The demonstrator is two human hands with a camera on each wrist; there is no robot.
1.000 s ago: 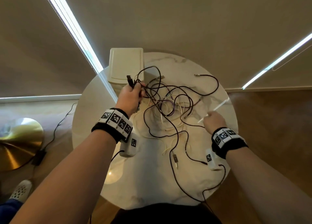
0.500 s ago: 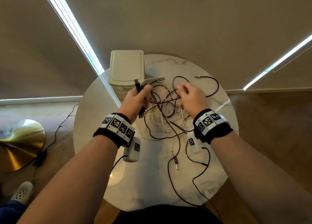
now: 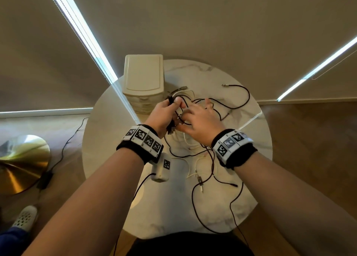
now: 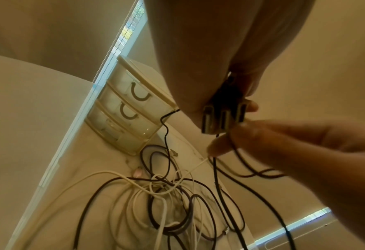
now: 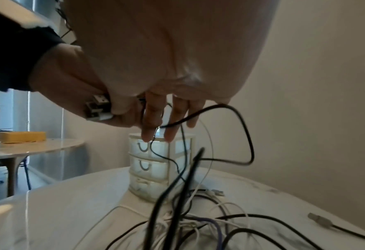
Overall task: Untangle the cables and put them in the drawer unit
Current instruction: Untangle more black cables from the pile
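The left hand [image 3: 164, 113] clenches its grip around flat metal plugs [image 4: 222, 118], the right hand [image 3: 197, 120] pinches a thin black cable [image 4: 214, 169] just below, loose cords [image 3: 193, 149] pooling on the marble counter [image 3: 222, 207] beneath.

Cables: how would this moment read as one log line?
left hand: grips plugs | right hand: pinches black cable | drawer unit: shut | tangle: on table
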